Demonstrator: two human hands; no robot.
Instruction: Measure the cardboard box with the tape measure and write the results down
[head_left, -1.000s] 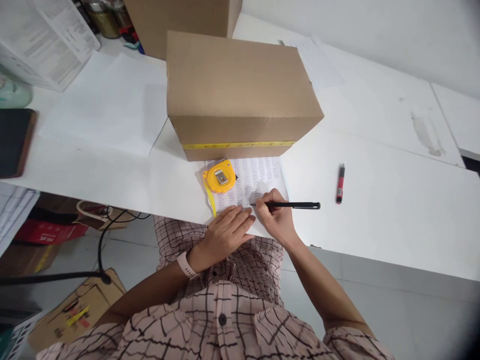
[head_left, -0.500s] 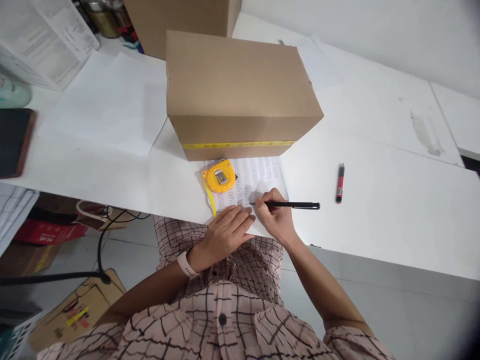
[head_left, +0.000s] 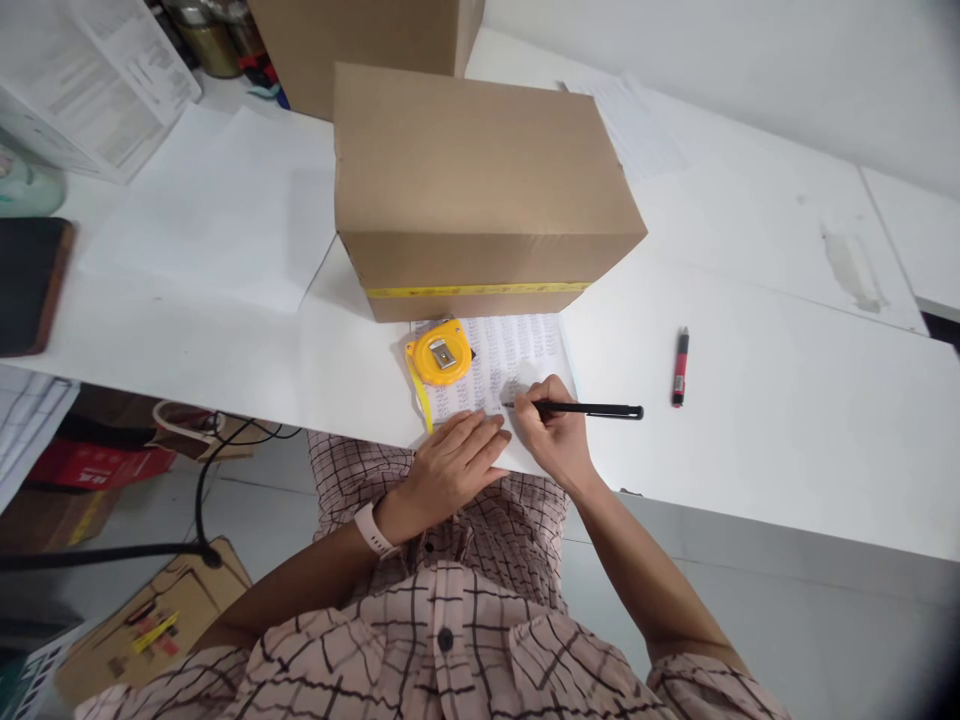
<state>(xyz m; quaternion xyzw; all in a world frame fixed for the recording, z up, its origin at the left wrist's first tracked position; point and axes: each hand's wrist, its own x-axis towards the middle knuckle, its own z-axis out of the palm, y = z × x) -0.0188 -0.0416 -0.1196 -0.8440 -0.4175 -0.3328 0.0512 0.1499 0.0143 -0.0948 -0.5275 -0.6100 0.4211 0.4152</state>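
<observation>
Between the fingers of my right hand (head_left: 553, 430) is a black pen (head_left: 589, 409), its tip down at a sheet of paper (head_left: 534, 345) covered with columns of handwriting. My left hand (head_left: 459, 458) lies flat with fingers stretched over the near edge of that sheet. Just beyond the left fingers, a yellow tape measure (head_left: 441, 354) rests on the sheet's left part, a short end of its tape hanging toward me. A closed cardboard box (head_left: 487, 170) with a yellow band along its lower side stands right behind, covering the sheet's far part.
On the white table (head_left: 765, 400) a red and black pen (head_left: 680, 368) lies to the right. A second cardboard box (head_left: 367, 35) stands behind the first. To the left are blank sheets (head_left: 217, 210), a dark phone-like slab (head_left: 34, 285) and several jars (head_left: 214, 45).
The pen and my right hand have shifted very slightly to the right along the sheet. My left hand, the tape measure and the box stay in place.
</observation>
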